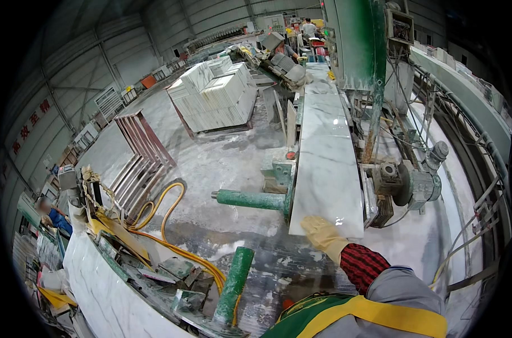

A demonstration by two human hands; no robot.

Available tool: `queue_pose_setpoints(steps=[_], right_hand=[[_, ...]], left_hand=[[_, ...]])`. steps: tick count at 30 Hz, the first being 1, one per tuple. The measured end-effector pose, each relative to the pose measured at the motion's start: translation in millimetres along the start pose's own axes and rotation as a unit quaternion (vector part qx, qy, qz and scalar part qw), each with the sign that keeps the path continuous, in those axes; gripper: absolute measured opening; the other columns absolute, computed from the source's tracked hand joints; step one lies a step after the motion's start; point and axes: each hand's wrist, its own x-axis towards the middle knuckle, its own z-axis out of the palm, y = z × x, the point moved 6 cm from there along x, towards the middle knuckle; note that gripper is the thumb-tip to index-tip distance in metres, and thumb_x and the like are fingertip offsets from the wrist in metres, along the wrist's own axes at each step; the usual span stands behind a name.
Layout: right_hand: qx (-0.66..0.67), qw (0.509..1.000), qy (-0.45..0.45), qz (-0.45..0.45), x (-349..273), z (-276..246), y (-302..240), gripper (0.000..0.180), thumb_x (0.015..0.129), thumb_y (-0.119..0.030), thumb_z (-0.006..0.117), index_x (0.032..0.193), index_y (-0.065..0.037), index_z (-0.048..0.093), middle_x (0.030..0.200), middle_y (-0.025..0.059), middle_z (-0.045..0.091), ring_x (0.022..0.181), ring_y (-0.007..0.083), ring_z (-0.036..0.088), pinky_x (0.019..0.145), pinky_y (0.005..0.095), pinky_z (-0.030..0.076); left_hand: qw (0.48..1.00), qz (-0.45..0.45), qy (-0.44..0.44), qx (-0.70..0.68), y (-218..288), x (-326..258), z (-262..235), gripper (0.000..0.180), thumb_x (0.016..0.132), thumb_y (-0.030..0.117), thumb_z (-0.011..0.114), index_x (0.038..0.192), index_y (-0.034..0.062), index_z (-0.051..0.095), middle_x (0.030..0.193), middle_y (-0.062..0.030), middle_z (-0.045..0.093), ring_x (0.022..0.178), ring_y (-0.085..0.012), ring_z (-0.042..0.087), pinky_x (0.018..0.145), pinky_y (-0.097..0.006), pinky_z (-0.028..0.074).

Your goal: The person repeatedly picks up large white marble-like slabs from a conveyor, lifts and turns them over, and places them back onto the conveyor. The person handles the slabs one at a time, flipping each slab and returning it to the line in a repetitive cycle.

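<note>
A long white marble slab with grey veins lies along a green machine, its wet surface catching the light. On its near end rests my right hand, in a cream rubber glove. The fingers look stretched flat over the stone near the front edge, not wrapped round anything; their undersides are hidden. A red and black checked cuff shows below the glove, under a grey sleeve. My left hand is out of view.
Left of the slab juts a green roller arm; another green post stands nearer. Yellow hoses cross the floor. A second marble slab lies lower left. Stacked white tiles and a metal rack stand beyond. A motor sits right.
</note>
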Motion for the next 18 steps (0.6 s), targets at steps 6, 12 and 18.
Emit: queue_pose_setpoints(steps=[6, 12, 18], right_hand=[[-0.049, 0.999, 0.008, 0.001, -49, -43, 31, 0.039, 0.098, -0.019, 0.049, 0.133, -0.007, 0.059, 0.143, 0.0170, 0.059, 0.134, 0.0342, 0.054, 0.117, 0.0441, 0.038], [-0.074, 0.987, -0.040, 0.140, -110, -84, 85, 0.034, 0.096, -0.015, 0.049, 0.127, -0.007, 0.062, 0.137, 0.0173, 0.061, 0.129, 0.0332, 0.056, 0.112, 0.0420, 0.043], [-0.108, 0.971, 0.061, 0.204, -203, -76, 140, 0.040, 0.090, -0.011, 0.057, 0.129, -0.003, 0.062, 0.132, 0.0195, 0.063, 0.127, 0.0363, 0.056, 0.111, 0.0461, 0.043]], left_hand=[[0.997, 0.007, -0.031, -0.066, 4, 8, -10, 0.031, 0.100, 0.021, 0.060, 0.122, 0.0026, 0.070, 0.120, -0.0196, 0.070, 0.111, -0.0404, 0.066, 0.097, -0.059, 0.049], [0.991, 0.032, -0.064, -0.114, 8, -3, 3, 0.037, 0.103, 0.029, 0.054, 0.127, 0.0059, 0.069, 0.126, -0.0186, 0.069, 0.114, -0.0399, 0.064, 0.101, -0.057, 0.047], [0.985, -0.010, -0.145, -0.093, -37, -61, 100, 0.043, 0.106, 0.038, 0.048, 0.132, 0.0091, 0.067, 0.132, -0.0176, 0.067, 0.118, -0.0394, 0.063, 0.105, -0.056, 0.044]])
